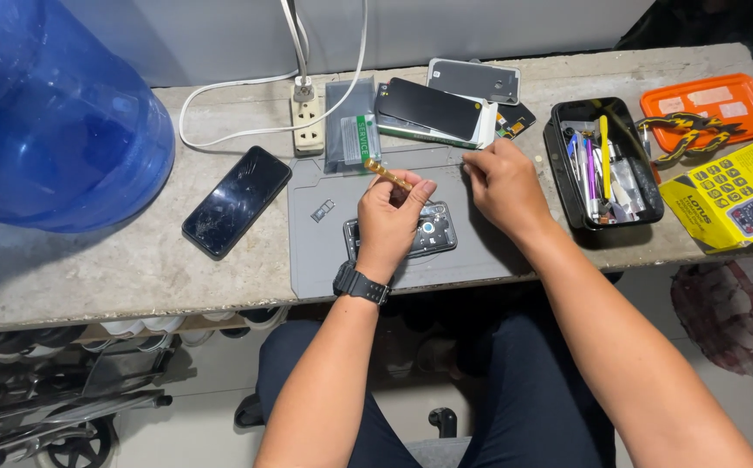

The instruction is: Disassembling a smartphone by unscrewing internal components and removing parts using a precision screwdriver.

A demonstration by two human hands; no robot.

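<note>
From the head camera, the person's left hand [391, 214] pinched a slim gold-coloured metal tool [387, 174] between thumb and curled fingers, its free end slanting up and to the left, a grip that seemed to keep the tip steerable. Directly beneath that hand lay an opened dark smartphone with its back removed [435, 232], flat on a grey rubber work mat [324, 251], which likely kept it from sliding. The right hand [502, 182] rested just beside the phone's upper right, fingers bent inward and close together; whether they gripped anything small could not be told. A small metal card tray [322, 211] sat apart on the mat's left side.

The mat's front edge ran close to the rim of the concrete bench [90, 277], leaving little room toward the person. Open bench lay to the left around a black phone with a cracked screen [237, 200]. To the right a black plastic tool tray [603, 165] hemmed the right wrist, and stacked phone panels [433, 110] crowded the back.
</note>
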